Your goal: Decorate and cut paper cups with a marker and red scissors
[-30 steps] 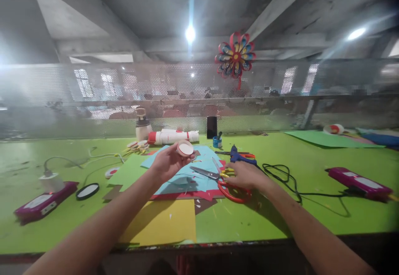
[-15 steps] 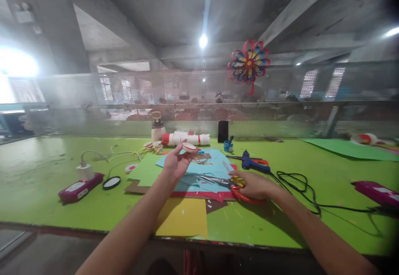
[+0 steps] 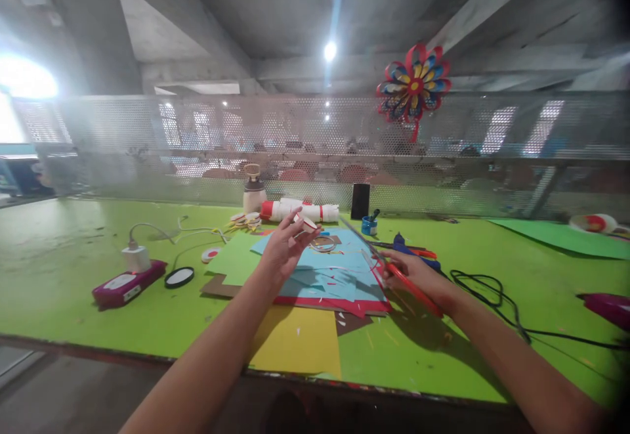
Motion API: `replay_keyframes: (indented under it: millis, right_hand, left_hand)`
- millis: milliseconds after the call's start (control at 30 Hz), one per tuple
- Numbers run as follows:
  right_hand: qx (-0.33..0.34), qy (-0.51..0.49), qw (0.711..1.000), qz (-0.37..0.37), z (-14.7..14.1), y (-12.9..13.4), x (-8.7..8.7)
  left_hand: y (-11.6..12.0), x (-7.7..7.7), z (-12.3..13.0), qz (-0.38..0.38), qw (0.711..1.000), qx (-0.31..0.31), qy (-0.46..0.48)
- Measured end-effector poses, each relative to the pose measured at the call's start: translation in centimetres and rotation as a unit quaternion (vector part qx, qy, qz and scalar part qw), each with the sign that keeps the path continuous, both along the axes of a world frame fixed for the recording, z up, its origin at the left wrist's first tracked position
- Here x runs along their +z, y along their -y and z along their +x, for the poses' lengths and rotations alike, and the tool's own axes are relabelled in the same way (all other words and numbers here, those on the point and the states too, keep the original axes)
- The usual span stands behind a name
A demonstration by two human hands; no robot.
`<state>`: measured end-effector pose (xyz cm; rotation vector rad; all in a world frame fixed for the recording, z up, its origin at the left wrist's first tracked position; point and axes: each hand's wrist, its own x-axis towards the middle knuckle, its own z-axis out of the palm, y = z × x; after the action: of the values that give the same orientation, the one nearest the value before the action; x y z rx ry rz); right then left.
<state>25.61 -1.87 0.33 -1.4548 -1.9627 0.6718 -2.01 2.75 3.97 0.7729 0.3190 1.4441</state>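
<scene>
My left hand (image 3: 283, 247) is raised over the paper pile, its fingers closed on a small white round piece with a red edge (image 3: 306, 224). On the right, my right hand (image 3: 413, 275) grips a pair of scissors (image 3: 416, 291) by the red handles. Their blades point up and away to the left, above the papers. A thin pale strip lies close to the right fingers. Beneath both hands are blue paper sheets (image 3: 315, 280) with cut scraps, light green paper (image 3: 236, 257) at their left, and a yellow sheet (image 3: 300, 342) nearer the table edge.
A blue glue gun (image 3: 401, 245) with a black cord lies right of the papers. Behind stand a blue jar (image 3: 369, 225), a dark phone-like slab (image 3: 360, 201), a white-and-red roll (image 3: 300, 211) and a bottle (image 3: 254, 191). A purple power strip (image 3: 128, 283) sits left.
My right hand has lifted the scissors off the papers and turned them, blades now pointing up and away. My left hand has tilted the round piece. The view has shifted slightly.
</scene>
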Motion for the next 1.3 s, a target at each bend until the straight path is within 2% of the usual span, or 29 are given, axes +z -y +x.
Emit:
replay_keyframes:
  millis: [133, 267, 500, 667, 767, 1000, 1133, 1300]
  right_hand:
    - [0.031, -0.075, 0.997, -0.008, -0.9, 1.7, 0.9]
    - [0.061, -0.108, 0.992, 0.010, -2.2, 3.0, 1.8]
    - [-0.012, -0.039, 0.997, 0.065, -1.7, 1.1, 2.7]
    - [-0.010, -0.022, 0.997, 0.068, -2.1, 0.5, 3.5]
    - [-0.022, 0.001, 0.996, 0.083, -2.9, 0.2, 3.0]
    - [-0.019, 0.046, 0.997, 0.066, -3.5, 0.9, 0.6]
    - [-0.034, 0.042, 0.995, 0.084, -3.2, 0.8, 0.2]
    - [-0.039, -0.014, 0.992, 0.121, -2.6, -0.1, 0.2]
  left_hand:
    - [0.3, 0.3, -0.2, 0.010, 1.000, -0.002, -0.015]
    - [0.1, 0.2, -0.3, 0.009, 1.000, -0.002, -0.013]
    - [-0.3, 0.0, -0.7, -0.004, 0.999, -0.029, 0.013]
    - [-0.5, -0.3, -0.6, -0.010, 0.999, -0.028, 0.014]
    - [-0.7, -0.5, -0.7, -0.007, 1.000, -0.014, 0.008]
    - [-0.5, -0.4, -0.6, 0.016, 0.998, -0.009, -0.053]
    - [-0.3, -0.4, -0.4, 0.024, 0.995, -0.014, -0.095]
    - [-0.6, -0.9, -0.1, 0.010, 0.989, -0.018, -0.149]
